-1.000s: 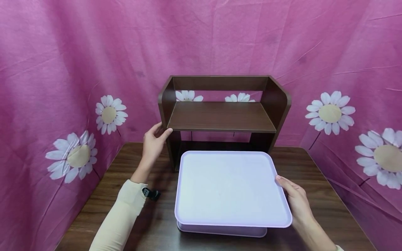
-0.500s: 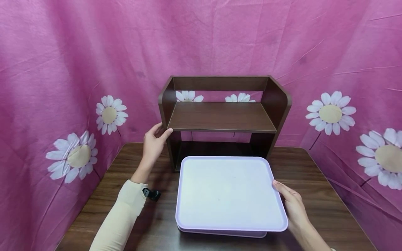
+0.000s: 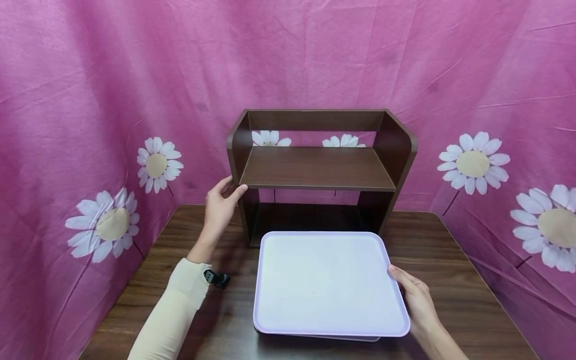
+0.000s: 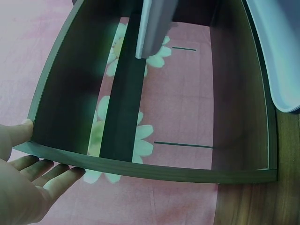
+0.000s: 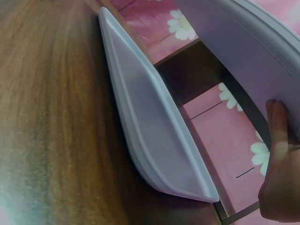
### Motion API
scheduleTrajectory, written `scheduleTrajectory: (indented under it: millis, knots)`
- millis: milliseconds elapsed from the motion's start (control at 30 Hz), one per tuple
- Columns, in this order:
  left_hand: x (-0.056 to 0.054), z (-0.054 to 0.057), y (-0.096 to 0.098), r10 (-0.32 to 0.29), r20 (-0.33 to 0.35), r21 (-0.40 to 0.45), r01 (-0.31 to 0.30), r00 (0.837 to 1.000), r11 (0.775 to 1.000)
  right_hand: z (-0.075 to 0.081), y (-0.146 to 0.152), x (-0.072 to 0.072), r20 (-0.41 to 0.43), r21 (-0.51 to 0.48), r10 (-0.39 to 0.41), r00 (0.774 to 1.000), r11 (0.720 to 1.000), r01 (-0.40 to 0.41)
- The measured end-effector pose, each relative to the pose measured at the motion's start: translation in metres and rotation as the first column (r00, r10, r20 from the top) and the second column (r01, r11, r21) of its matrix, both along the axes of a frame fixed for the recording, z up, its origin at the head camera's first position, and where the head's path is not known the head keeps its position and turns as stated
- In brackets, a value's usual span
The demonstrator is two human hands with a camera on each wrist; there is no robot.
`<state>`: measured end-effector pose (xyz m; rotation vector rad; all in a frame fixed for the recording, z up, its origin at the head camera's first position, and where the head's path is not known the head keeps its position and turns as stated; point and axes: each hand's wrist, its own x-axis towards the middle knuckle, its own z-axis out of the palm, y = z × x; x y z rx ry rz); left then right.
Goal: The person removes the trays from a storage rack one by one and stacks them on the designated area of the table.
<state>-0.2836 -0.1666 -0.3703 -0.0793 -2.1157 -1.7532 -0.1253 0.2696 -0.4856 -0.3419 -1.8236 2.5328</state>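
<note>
My right hand (image 3: 419, 299) holds a pale lilac rectangular tray (image 3: 330, 282) by its right edge, thumb on the rim and fingers underneath. A second lilac tray (image 5: 159, 126) lies on the table below it; the right wrist view shows a gap between the two at that side. In the head view the upper tray hides almost all of the lower one. My left hand (image 3: 220, 207) grips the left side panel of a dark brown two-tier shelf (image 3: 317, 167). The left wrist view has the thumb on one side of the panel's edge (image 4: 140, 168) and the fingers on the other.
The shelf stands at the back of a wood-grain table (image 3: 450, 280), just behind the trays. A pink curtain (image 3: 315, 55) with white daisies surrounds the table's back and sides. A black device (image 3: 217, 278) is strapped at the left wrist.
The upper tray has come down and toward me, shifting slightly left with my right hand, and now covers more of the lower tray. My left hand has stayed on the shelf.
</note>
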Motion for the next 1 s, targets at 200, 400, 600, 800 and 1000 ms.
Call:
scheduleTrajectory:
  millis: [200,400,600,800,1000]
  knots:
    - [0.0,0.001,-0.001,-0.006,0.006,0.001,0.006,1.0,1.0,-0.008,0.0,0.0,0.017,-0.016,0.008,1.0,1.0,-0.007]
    - [0.0,0.001,-0.001,-0.001,0.001,-0.017,0.001,1.0,1.0,-0.015,-0.003,-0.001,0.027,-0.036,0.022,0.999,0.999,-0.021]
    - [0.0,0.001,-0.001,0.0,0.001,-0.02,0.0,1.0,1.0,-0.022,-0.006,-0.003,0.051,-0.039,0.015,0.999,0.999,-0.013]
    - [0.0,0.001,-0.001,0.005,0.003,-0.024,-0.005,1.0,1.0,-0.027,-0.008,-0.004,0.109,0.004,-0.01,0.994,1.0,0.01]
    - [0.0,0.001,-0.001,0.008,0.001,-0.03,-0.008,1.0,1.0,-0.033,-0.01,-0.006,0.149,0.023,-0.025,0.989,1.0,0.021]
